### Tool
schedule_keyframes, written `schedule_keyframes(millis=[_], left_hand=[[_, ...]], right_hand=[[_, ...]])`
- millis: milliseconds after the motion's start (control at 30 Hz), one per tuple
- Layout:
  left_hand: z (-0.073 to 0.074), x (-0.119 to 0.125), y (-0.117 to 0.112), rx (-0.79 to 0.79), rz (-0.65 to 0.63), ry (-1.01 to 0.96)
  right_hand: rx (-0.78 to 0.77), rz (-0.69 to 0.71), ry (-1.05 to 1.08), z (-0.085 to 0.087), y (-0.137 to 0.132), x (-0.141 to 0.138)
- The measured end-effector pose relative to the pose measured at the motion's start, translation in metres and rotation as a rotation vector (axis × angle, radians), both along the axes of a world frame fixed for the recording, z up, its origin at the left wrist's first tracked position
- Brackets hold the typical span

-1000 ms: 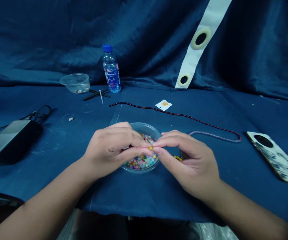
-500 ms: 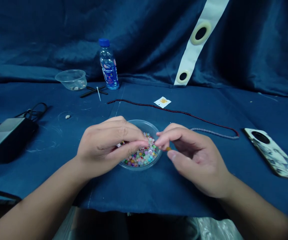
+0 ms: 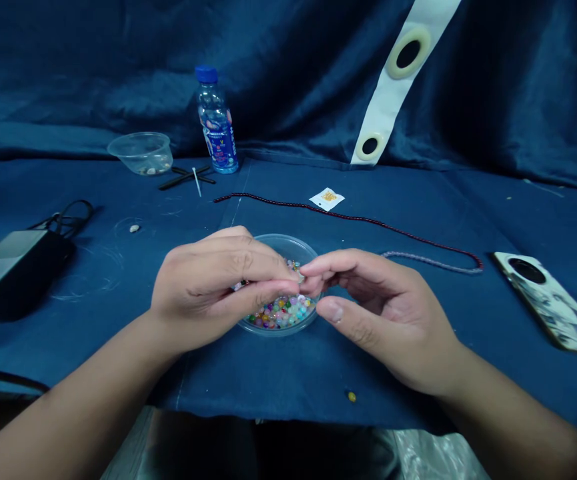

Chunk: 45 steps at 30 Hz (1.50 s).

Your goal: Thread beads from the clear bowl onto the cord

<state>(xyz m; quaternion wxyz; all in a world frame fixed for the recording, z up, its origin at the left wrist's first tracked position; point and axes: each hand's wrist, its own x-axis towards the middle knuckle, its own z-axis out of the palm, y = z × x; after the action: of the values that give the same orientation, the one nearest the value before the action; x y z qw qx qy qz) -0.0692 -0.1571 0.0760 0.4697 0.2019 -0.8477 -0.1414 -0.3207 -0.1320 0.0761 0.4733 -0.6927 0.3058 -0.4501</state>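
Dozens of beads [image 3: 281,313]: we see them, multicoloured and round, heaped in a clear round dish [image 3: 284,243] at centre, on a blue cloth [image 3: 98,347].
Left hand [image 3: 213,290]: we find it curled closed above the dish, with a dark bead and a pinkish one showing between its fingers.
Right hand [image 3: 381,307]: we see it half open, forefinger [image 3: 313,267] reaching the left hand's fingertips, thumb apart.
Between the fingertips: we make out a pale bead, just above the dish.
Stray: one yellow bead [image 3: 351,397] lies alone on the cloth near its front edge.
Beyond the dish: we note a beaded strand [image 3: 348,216], dark red running into pale mauve, and a paper sachet [image 3: 327,198] with gold bits.
Further out: a clear plastic bowl [image 3: 141,152], a water bottle [image 3: 217,123], a smartphone [image 3: 551,303] and a black power bank [image 3: 15,267].
Done and left: we count plenty of loose beads in the dish, and both hands are working at its rim.
Hidden: the left hand covers the dish's left side; we cannot tell whether it grips anything, or whether a thread runs through those beads.
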Motion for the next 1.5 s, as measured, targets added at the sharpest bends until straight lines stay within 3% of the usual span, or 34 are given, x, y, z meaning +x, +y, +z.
schedule_keyframes(millis=[433, 600, 833, 1100, 1200, 1500], left_hand=[[-0.003, -0.004, -0.002, 0.023, -0.001, -0.042], [-0.001, 0.002, -0.004, 0.065, 0.117, -0.132], [0.017, 0.024, -0.008, 0.222, 0.243, -0.698], [0.028, -0.024, -0.009, 0.353, 0.442, -1.261], [0.027, -0.031, -0.009, 0.347, 0.435, -1.288], [0.025, -0.019, -0.010, 0.343, 0.409, -1.162]], right_hand=[[-0.186, -0.212, 0.104, -0.007, 0.006, 0.008], [-0.153, -0.312, 0.147, -0.007, 0.003, 0.003], [-0.153, -0.428, 0.191, -0.013, -0.008, -0.004], [-0.145, -0.422, 0.178, -0.014, -0.010, -0.001], [-0.145, -0.420, 0.166, -0.016, -0.012, -0.001], [-0.159, -0.413, 0.163, -0.018, -0.013, 0.000]])
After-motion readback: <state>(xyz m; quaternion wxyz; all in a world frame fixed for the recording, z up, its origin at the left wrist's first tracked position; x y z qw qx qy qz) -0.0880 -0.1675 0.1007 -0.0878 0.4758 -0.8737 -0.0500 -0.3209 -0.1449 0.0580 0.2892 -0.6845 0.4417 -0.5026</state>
